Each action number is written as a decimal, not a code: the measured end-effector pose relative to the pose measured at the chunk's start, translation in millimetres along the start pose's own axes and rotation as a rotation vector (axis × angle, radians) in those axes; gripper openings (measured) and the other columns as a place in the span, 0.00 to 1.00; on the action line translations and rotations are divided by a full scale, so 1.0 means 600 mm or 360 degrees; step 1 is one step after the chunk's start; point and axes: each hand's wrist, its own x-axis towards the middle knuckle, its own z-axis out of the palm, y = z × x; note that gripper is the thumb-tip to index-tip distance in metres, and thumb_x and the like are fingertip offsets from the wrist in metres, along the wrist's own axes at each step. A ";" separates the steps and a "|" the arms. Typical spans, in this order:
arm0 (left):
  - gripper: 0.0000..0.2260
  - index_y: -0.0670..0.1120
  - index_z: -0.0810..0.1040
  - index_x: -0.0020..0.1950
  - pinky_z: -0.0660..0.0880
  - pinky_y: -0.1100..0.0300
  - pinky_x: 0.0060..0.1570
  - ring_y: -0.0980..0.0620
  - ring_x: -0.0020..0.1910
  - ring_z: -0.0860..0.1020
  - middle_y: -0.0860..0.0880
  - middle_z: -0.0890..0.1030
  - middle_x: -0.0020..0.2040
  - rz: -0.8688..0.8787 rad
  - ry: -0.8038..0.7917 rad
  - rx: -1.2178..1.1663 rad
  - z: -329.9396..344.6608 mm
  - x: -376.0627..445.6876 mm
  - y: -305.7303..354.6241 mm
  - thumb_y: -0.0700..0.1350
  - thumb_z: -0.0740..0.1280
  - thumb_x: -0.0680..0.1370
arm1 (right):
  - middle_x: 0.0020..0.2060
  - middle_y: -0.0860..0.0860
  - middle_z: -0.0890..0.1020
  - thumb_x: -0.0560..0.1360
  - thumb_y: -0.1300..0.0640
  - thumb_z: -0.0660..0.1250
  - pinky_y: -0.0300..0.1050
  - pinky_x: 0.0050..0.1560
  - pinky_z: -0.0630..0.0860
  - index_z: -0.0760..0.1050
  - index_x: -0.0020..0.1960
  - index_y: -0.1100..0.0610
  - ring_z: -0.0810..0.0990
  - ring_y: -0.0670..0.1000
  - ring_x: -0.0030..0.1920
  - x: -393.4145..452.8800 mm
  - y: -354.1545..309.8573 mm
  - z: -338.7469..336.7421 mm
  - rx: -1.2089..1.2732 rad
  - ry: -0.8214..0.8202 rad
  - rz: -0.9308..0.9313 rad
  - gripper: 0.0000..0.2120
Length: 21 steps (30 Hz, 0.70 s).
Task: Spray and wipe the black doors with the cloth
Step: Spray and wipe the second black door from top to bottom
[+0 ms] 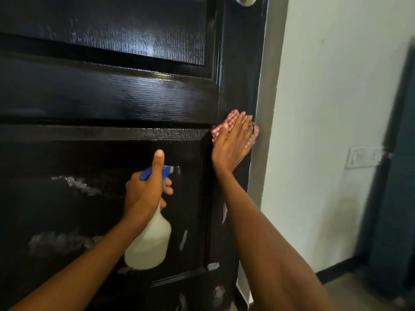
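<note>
Two jobs go on at once here. The right hand (231, 142) lies flat, fingers straight and close together, and presses the red checked cloth (231, 122) on the right stile of the black door (112, 93), close to its edge, so the wiping step is in hand. The left hand (146, 191) grips the neck of the spray bottle (149, 241), thumb pointing up, fingers curled near the trigger, nozzle toward the lower panel. Next, I judge, the cloth must come down to the whitish wet patches there (they look unwiped). The door is glossy, wood-grained, and streaked in its upper panel.
</note>
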 end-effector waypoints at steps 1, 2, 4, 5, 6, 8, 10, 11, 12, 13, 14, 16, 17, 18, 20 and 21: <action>0.35 0.39 0.80 0.39 0.74 0.60 0.24 0.53 0.23 0.76 0.44 0.82 0.31 -0.0009 -0.0014 -0.0011 0.005 0.003 -0.001 0.71 0.55 0.75 | 0.83 0.50 0.52 0.85 0.42 0.47 0.50 0.81 0.39 0.47 0.84 0.51 0.47 0.51 0.82 -0.009 0.015 0.001 0.0019 0.0007 -0.0009 0.29; 0.35 0.39 0.80 0.38 0.73 0.60 0.24 0.53 0.22 0.76 0.44 0.81 0.30 -0.0023 -0.0028 -0.0018 0.009 0.004 -0.003 0.71 0.55 0.74 | 0.83 0.49 0.53 0.85 0.41 0.48 0.49 0.80 0.39 0.49 0.83 0.50 0.47 0.50 0.82 -0.028 0.034 0.000 0.0046 0.0006 0.0057 0.30; 0.35 0.39 0.80 0.38 0.73 0.60 0.24 0.52 0.22 0.75 0.42 0.82 0.32 -0.0049 -0.0042 -0.0014 0.012 0.003 -0.008 0.72 0.55 0.73 | 0.83 0.49 0.54 0.85 0.40 0.49 0.47 0.80 0.40 0.51 0.83 0.49 0.49 0.50 0.82 -0.091 0.076 -0.001 0.0120 0.0008 0.0384 0.30; 0.36 0.39 0.80 0.39 0.73 0.59 0.25 0.51 0.23 0.75 0.41 0.82 0.32 -0.0060 -0.0047 -0.0011 0.011 0.002 -0.008 0.72 0.55 0.72 | 0.83 0.50 0.55 0.85 0.41 0.49 0.46 0.79 0.40 0.51 0.83 0.49 0.50 0.51 0.82 -0.129 0.092 0.001 0.0173 -0.0007 0.0588 0.29; 0.36 0.39 0.80 0.39 0.73 0.60 0.25 0.51 0.23 0.75 0.41 0.83 0.33 -0.0065 -0.0050 0.0001 0.010 0.000 -0.008 0.72 0.55 0.71 | 0.83 0.51 0.54 0.85 0.41 0.49 0.46 0.78 0.41 0.50 0.83 0.50 0.50 0.52 0.82 -0.166 0.102 0.003 0.0218 -0.0017 0.0775 0.30; 0.36 0.39 0.80 0.40 0.72 0.61 0.25 0.53 0.24 0.75 0.41 0.83 0.34 -0.0047 -0.0051 0.0027 0.009 0.003 -0.006 0.72 0.55 0.70 | 0.83 0.50 0.50 0.86 0.43 0.50 0.50 0.79 0.42 0.46 0.84 0.51 0.47 0.53 0.82 -0.205 0.101 0.010 0.0252 -0.0056 0.1079 0.30; 0.36 0.39 0.80 0.40 0.72 0.63 0.24 0.55 0.22 0.75 0.41 0.83 0.34 -0.0011 -0.0049 0.0033 0.009 0.009 0.006 0.72 0.54 0.69 | 0.83 0.50 0.45 0.86 0.45 0.49 0.57 0.79 0.42 0.41 0.83 0.50 0.43 0.54 0.82 -0.186 0.078 0.009 0.0294 -0.0126 0.1275 0.30; 0.36 0.39 0.80 0.40 0.72 0.63 0.24 0.56 0.21 0.74 0.41 0.83 0.34 0.0002 -0.0042 0.0023 0.009 0.014 0.010 0.72 0.54 0.69 | 0.83 0.49 0.43 0.87 0.45 0.49 0.58 0.79 0.41 0.40 0.83 0.50 0.42 0.54 0.82 -0.162 0.063 0.006 0.0310 -0.0135 0.1275 0.30; 0.36 0.39 0.80 0.40 0.71 0.64 0.23 0.56 0.21 0.74 0.42 0.83 0.34 0.0022 -0.0032 0.0013 0.013 0.022 0.016 0.72 0.54 0.70 | 0.83 0.49 0.42 0.87 0.45 0.49 0.58 0.79 0.39 0.39 0.83 0.49 0.40 0.53 0.82 -0.127 0.043 0.003 0.0311 -0.0131 0.1184 0.30; 0.36 0.39 0.80 0.40 0.71 0.63 0.23 0.56 0.21 0.74 0.42 0.83 0.34 0.0031 -0.0022 0.0012 0.016 0.026 0.020 0.72 0.54 0.70 | 0.83 0.48 0.41 0.87 0.45 0.48 0.57 0.79 0.36 0.39 0.83 0.49 0.39 0.52 0.82 -0.093 0.022 -0.002 0.0295 -0.0127 0.1052 0.29; 0.36 0.39 0.81 0.40 0.72 0.64 0.23 0.56 0.21 0.74 0.42 0.83 0.33 0.0045 -0.0020 -0.0006 0.019 0.029 0.026 0.72 0.54 0.70 | 0.83 0.48 0.41 0.87 0.45 0.47 0.56 0.79 0.34 0.40 0.83 0.49 0.39 0.51 0.82 -0.053 -0.001 -0.008 0.0269 -0.0111 0.0892 0.29; 0.36 0.40 0.80 0.39 0.72 0.64 0.22 0.56 0.20 0.74 0.42 0.83 0.32 0.0092 -0.0015 -0.0066 0.025 0.040 0.035 0.72 0.54 0.70 | 0.83 0.48 0.43 0.86 0.44 0.47 0.57 0.78 0.32 0.42 0.84 0.48 0.39 0.50 0.82 0.035 -0.051 -0.015 0.0229 -0.0056 0.0625 0.29; 0.36 0.40 0.80 0.38 0.72 0.63 0.23 0.55 0.20 0.74 0.42 0.83 0.32 0.0106 -0.0010 -0.0085 0.027 0.046 0.040 0.73 0.54 0.71 | 0.83 0.48 0.44 0.86 0.44 0.47 0.57 0.78 0.32 0.43 0.84 0.48 0.40 0.51 0.82 0.076 -0.073 -0.018 0.0227 -0.0030 0.0552 0.28; 0.36 0.39 0.80 0.38 0.73 0.62 0.24 0.55 0.20 0.74 0.42 0.83 0.32 0.0120 -0.0016 -0.0118 0.029 0.051 0.046 0.73 0.55 0.71 | 0.83 0.48 0.45 0.86 0.44 0.46 0.57 0.78 0.32 0.44 0.84 0.48 0.41 0.51 0.82 0.107 -0.089 -0.021 0.0198 0.0001 0.0487 0.28; 0.36 0.39 0.81 0.39 0.73 0.60 0.25 0.54 0.21 0.75 0.42 0.83 0.33 0.0119 -0.0024 -0.0176 0.029 0.062 0.053 0.72 0.55 0.72 | 0.83 0.48 0.48 0.86 0.44 0.47 0.56 0.78 0.35 0.46 0.84 0.48 0.44 0.51 0.82 0.133 -0.091 -0.021 0.0145 0.0058 0.0364 0.28; 0.36 0.38 0.81 0.39 0.73 0.60 0.25 0.53 0.22 0.75 0.41 0.83 0.33 0.0086 -0.0032 -0.0183 0.028 0.067 0.053 0.72 0.55 0.73 | 0.83 0.48 0.49 0.86 0.43 0.47 0.56 0.79 0.37 0.47 0.84 0.48 0.45 0.51 0.82 0.129 -0.078 -0.016 0.0132 0.0083 0.0289 0.28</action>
